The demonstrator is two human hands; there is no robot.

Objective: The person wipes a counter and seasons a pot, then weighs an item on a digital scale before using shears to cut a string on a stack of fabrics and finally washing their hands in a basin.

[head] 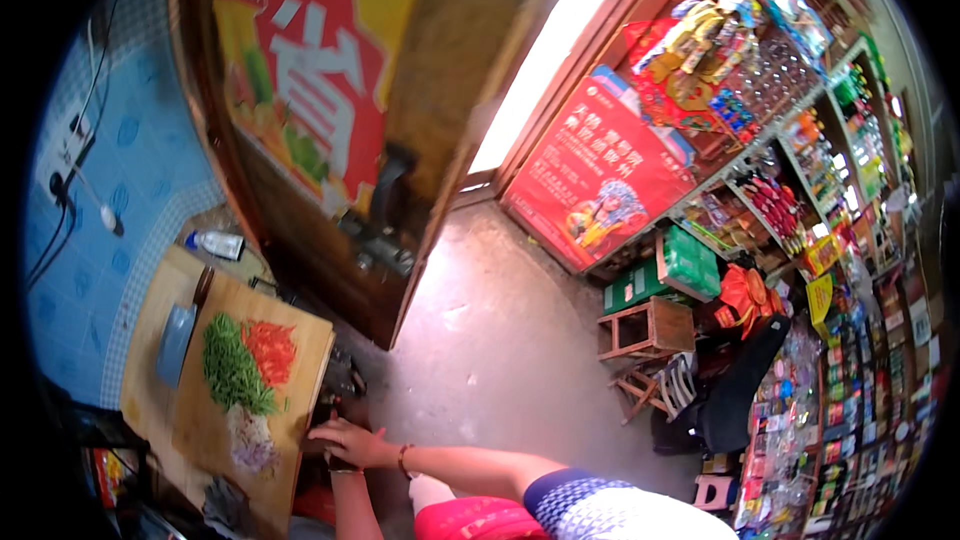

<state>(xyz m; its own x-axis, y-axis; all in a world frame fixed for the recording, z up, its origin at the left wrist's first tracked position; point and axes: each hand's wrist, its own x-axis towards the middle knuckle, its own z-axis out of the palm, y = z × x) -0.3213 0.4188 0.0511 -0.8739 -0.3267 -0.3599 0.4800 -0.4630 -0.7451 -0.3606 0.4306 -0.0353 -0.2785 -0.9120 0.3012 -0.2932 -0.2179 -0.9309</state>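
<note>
My right hand (pixel 352 441) reaches across to the right edge of a wooden cutting board (pixel 304 337), its fingers pointing left. It lies over my left hand, which is mostly hidden; the left forearm (pixel 352 502) comes up from below with a dark band at the wrist. What either hand holds, if anything, does not show. Shredded green vegetable (pixel 232 364) lies heaped on the board beside red vegetable shreds (pixel 270 351). Nearer me is a pile of sliced white and purple onion (pixel 251 439). A cleaver (pixel 177 345) with a wooden handle rests along the board's left side.
The board lies on a wooden worktop (pixel 146 382) by a blue tiled wall (pixel 112 240). A bottle (pixel 217 244) stands behind it. Ahead is a door (pixel 442 127) bearing a poster. Right stand a wooden stool (pixel 652 326), a black chair (pixel 739 390) and stocked shelves (pixel 847 360).
</note>
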